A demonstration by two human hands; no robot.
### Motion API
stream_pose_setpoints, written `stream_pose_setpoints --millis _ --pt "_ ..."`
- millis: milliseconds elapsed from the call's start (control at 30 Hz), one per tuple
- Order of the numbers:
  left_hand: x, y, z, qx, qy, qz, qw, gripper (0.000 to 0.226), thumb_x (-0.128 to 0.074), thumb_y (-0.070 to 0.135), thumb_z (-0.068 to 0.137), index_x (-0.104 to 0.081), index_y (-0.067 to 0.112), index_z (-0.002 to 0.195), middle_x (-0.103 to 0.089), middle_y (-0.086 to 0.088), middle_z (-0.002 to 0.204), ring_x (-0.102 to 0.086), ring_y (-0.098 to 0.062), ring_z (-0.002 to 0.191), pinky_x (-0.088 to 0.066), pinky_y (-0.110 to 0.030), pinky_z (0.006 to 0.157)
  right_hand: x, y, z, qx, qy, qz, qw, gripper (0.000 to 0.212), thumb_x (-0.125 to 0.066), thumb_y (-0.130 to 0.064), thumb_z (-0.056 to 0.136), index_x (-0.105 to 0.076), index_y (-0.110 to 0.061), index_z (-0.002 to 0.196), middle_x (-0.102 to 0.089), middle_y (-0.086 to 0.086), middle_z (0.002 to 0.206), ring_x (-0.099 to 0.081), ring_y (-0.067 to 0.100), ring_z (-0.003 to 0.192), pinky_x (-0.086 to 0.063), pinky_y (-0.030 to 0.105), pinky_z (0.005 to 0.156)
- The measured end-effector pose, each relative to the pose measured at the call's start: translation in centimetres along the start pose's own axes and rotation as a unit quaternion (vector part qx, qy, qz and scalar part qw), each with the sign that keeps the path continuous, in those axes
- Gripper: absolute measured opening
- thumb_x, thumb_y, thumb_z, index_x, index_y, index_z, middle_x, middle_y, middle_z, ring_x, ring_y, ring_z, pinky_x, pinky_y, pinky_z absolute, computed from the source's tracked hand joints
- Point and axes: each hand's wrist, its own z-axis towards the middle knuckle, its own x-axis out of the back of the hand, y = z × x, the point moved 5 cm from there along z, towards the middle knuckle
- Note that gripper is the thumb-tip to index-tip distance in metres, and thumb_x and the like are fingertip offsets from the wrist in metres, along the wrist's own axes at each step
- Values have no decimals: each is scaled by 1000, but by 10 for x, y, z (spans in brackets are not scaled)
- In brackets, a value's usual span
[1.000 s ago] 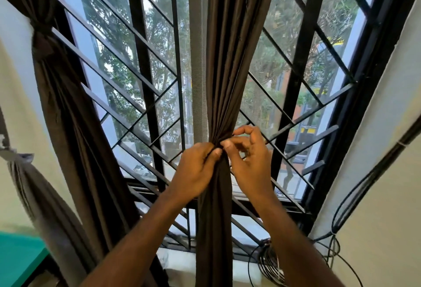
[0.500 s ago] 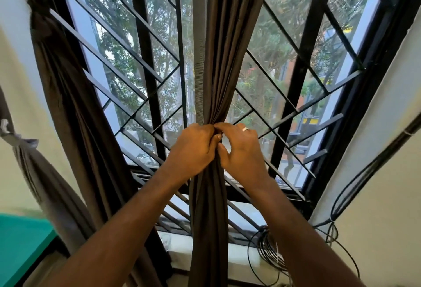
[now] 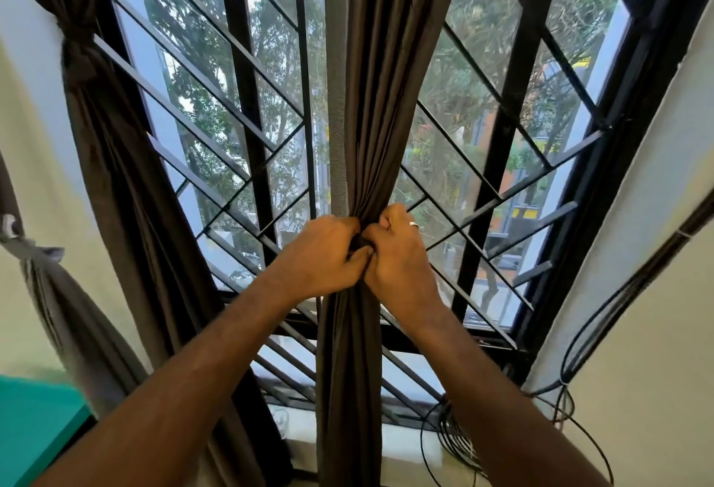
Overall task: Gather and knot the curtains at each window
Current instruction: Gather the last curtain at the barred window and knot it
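Big window (image 3: pixel 456 107) with black diagonal grille bars (image 3: pixel 216 100) fills most of the view, trees and a bit of an orange building outside. Pale walls on both sides, and a bundle of black cables (image 3: pixel 456 444) coiled near the sill on the right, with one running up the right wall.

Middle curtain (image 3: pixel 371 80), dark brown, hangs straight down the centre of the window and it's bunched tight about halfway down. Both hands are right on that gathered spot, knuckles practically touching. Left hand (image 3: pixel 320 254) has its fingers curled round the fabric from the left, thumb pressed in toward the other hand. Right hand (image 3: pixel 398 254) grips the same bunch from the right, fingers wrapped in, with a ring (image 3: pixel 413 223) showing on one finger. Below the hands the curtain drops in a narrow column past the sill.

Over on the left there's a second brown curtain (image 3: pixel 116 162), already tied in a knot (image 3: pixel 77 46) up high. Further left, a grey curtain (image 3: pixel 58 293) is tied back too, and a teal surface (image 3: pixel 31 428) sits in the bottom corner.
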Motion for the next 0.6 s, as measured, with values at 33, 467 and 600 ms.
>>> stream_pose_setpoints --millis 33,467,600 --pt "0 0 -1 -6 -5 -9 1000 16 -56 31 81 -46 22 74 -45 11 61 -48 -11 56 -34 -25 54 0 2 3 0 -19 11 1000 10 -59 -1 82 -59 -6 74 -39 2 93 -45 23 81 -36 35 63" --pt "-4 -7 -2 -3 94 -83 992 26 -47 36 101 -55 13 93 -53 2 76 -47 -14 71 -33 -29 62 27 45 6 -256 -2 257 932 13 -71 -1 89 -75 -12 95 -73 6 91 -71 19 82 -54 28 75" --pt "-1 -23 3 89 103 -190 972 22 -61 28 98 -60 12 82 -53 5 63 -47 -7 55 -36 -26 56 22 42 -12 -277 -35 256 926 44 -60 -42 101 -70 -8 76 -72 7 69 -72 20 62 -54 29 63"
